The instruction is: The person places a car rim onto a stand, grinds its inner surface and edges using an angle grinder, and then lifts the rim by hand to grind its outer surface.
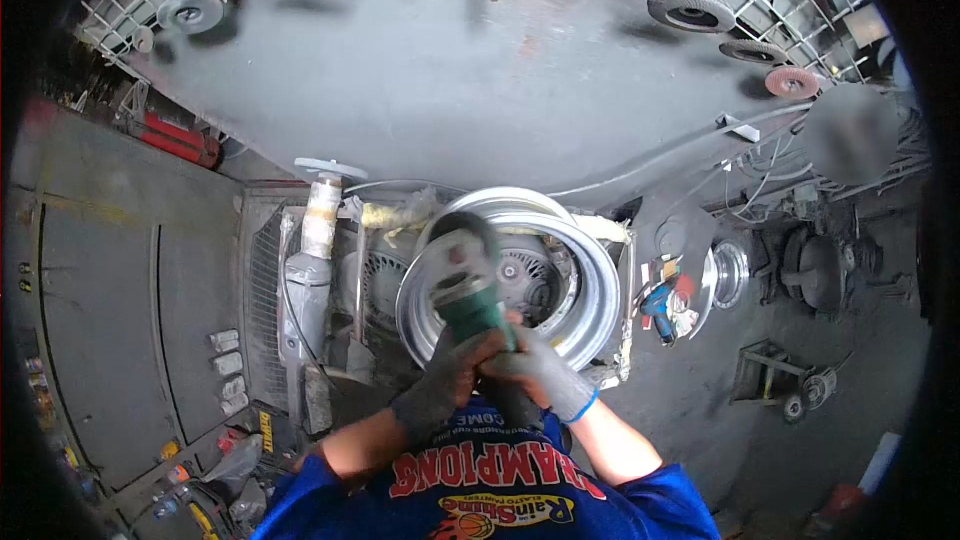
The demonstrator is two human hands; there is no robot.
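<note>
Both gloved hands grip a green angle grinder [477, 315], blurred by motion. My left hand [450, 377] is wrapped round its body from the left. My right hand [537, 368], in a grey glove with a blue cuff, closes on the body from the right. The grinder's metal head and dark disc [463, 225] point away from me, over the left part of a bare metal wheel rim [597, 285]. Whether the disc touches the rim cannot be made out. The rim lies tilted on a frame [627, 315] partly wrapped in tape.
Left of the rim stands a larger tape-wrapped power tool [307, 280] with a disc on top. A blue cordless drill [658, 310] lies to the right, near another wheel [730, 272]. Flap discs [690, 10] hang on a wire rack behind. Cables run along the right wall.
</note>
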